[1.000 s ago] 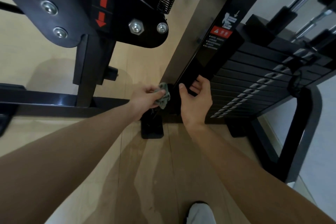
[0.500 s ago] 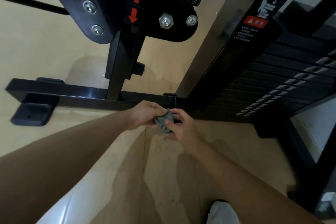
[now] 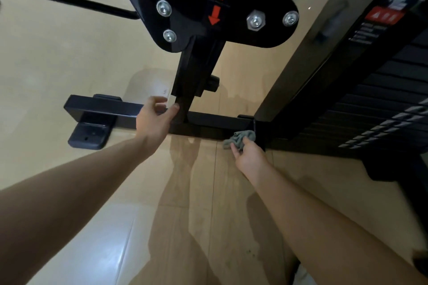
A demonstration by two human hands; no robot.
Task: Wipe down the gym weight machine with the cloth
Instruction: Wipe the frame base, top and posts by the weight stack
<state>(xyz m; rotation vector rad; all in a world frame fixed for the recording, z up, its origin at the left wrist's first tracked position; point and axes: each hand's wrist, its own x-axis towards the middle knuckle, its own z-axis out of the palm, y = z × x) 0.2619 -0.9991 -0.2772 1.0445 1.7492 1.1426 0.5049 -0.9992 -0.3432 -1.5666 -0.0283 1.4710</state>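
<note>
From the head view, the right hand (image 3: pixel 249 155) has the grey cloth (image 3: pixel 240 138) bunched in its curled fingers, pressed against the low base bar (image 3: pixel 208 124) of the weight machine, just where that bar meets the big slanted frame post (image 3: pixel 324 53). The bar's long axis runs away to the left of that hand, flat along the floor, toward the rubber foot (image 3: pixel 89 137) at its far end. So the unwiped length lies leftward of the cloth, and I'd judge the coming stroke a sideways drag that way.

The left hand (image 3: pixel 155 120) sits further along that same bar, fingers loosely spread and holding nothing, thumb reaching toward the upright post (image 3: pixel 196 81). It stands in the cloth's path; it looks set to brace there.
</note>
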